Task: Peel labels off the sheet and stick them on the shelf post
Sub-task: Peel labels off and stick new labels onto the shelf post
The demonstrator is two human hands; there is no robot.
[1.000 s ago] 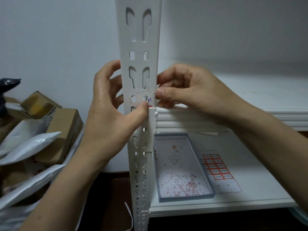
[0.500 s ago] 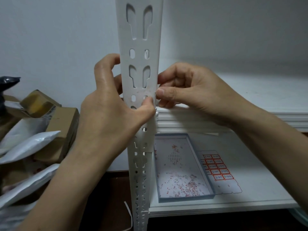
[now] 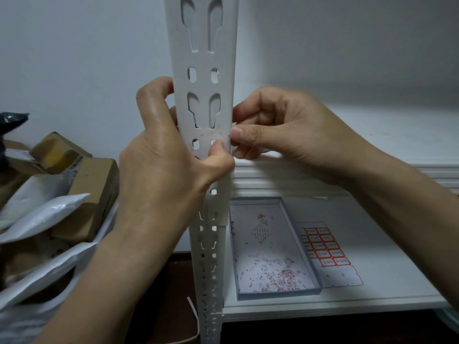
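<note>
The one shelf post (image 3: 202,60) is standing upright, long axis vertical, right between both hands. The left hand (image 3: 164,170) is wrapping round it with the thumb pressing its front, and the right hand (image 3: 285,130) is pinching its right edge. The single label sheet (image 3: 327,254) is lying flat on the lower shelf (image 3: 397,269), lengthwise away from the person, just beside one grey tray (image 3: 301,292).

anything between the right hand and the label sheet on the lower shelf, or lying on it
Nothing visible does. The label sheet lies uncovered on the lower shelf, the blue tray beside it on its left. The right hand is up at the shelf post, and the shelf's front is open below it.
</note>
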